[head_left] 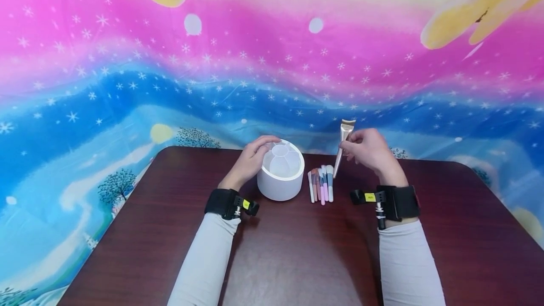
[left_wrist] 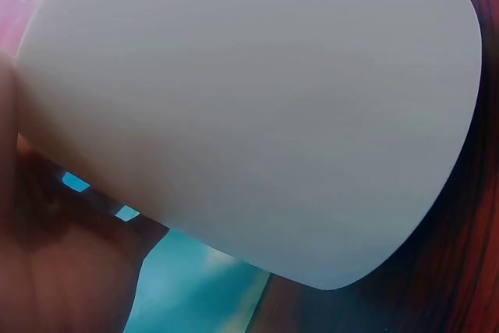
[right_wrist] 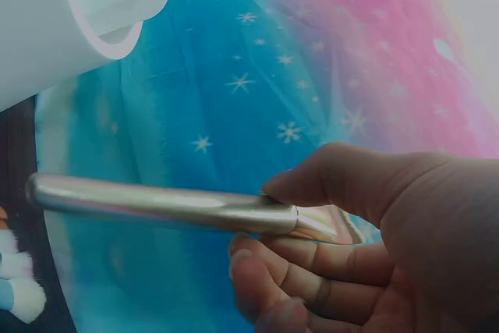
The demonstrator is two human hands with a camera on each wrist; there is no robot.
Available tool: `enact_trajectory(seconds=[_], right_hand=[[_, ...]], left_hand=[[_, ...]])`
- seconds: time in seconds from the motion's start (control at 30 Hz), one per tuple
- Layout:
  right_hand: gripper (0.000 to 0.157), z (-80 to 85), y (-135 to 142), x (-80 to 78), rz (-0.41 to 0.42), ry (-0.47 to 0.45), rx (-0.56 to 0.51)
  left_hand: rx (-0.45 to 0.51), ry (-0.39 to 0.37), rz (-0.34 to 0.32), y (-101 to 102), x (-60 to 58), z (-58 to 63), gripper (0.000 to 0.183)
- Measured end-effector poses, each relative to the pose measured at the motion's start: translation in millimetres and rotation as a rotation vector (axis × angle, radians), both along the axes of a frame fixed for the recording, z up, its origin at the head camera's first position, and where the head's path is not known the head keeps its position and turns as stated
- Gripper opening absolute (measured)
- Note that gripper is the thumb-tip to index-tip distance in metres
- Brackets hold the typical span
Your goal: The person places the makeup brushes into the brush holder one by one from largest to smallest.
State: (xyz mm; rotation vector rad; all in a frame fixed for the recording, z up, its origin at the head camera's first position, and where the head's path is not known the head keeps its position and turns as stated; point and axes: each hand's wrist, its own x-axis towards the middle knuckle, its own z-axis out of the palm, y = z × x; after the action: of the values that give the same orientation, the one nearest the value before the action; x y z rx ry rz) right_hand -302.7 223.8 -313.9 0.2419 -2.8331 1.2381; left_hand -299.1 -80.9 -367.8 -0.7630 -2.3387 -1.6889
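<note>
My left hand [head_left: 250,157] holds a round white makeup brush holder [head_left: 280,188] by its upper left rim. Clear dividers split the inside of the holder around a middle ring. Its smooth outer wall [left_wrist: 265,115] fills most of the left wrist view, with the left hand [left_wrist: 62,263] at the lower left. To the right, my right hand [head_left: 367,149] pinches a gold makeup brush [head_left: 343,143] between thumb and fingers. The brush leans, bristle end up and handle end down. In the right wrist view its shiny handle [right_wrist: 164,200] points toward the holder; the fingers partly cover its head.
Several makeup brushes [head_left: 321,184] with pink, brown, white and blue-grey parts lie side by side on the dark wooden table [head_left: 272,259], just right of the holder. A colourful snowflake-patterned cloth [head_left: 255,60] hangs behind the table's far edge.
</note>
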Motion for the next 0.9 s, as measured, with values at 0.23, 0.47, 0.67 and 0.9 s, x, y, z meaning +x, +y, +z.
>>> enact_trajectory(seconds=[0.23,0.47,0.67,0.9], right_hand=[[0.022,6.5,-2.2,2.3,-0.004,0.072,-0.025],[0.021,8.7,-3.1,4.3,-0.028,0.179,-0.043],[0.027,10.5,-6.2,5.2,-0.044,0.229,-0.104],[0.032,11.9,-7.9,7.8,-0.044,0.237,-0.188]], left_hand=[[0.016,-0.005,0.009,1.3,-2.1,-2.4,0.035],[0.025,-0.002,0.013,3.0,-2.1,-5.4,0.036],[0.029,-0.004,0.019,2.9,-8.1,-12.7,0.036],[0.038,-0.007,0.051,1.2,-27.1,-35.9,0.036]])
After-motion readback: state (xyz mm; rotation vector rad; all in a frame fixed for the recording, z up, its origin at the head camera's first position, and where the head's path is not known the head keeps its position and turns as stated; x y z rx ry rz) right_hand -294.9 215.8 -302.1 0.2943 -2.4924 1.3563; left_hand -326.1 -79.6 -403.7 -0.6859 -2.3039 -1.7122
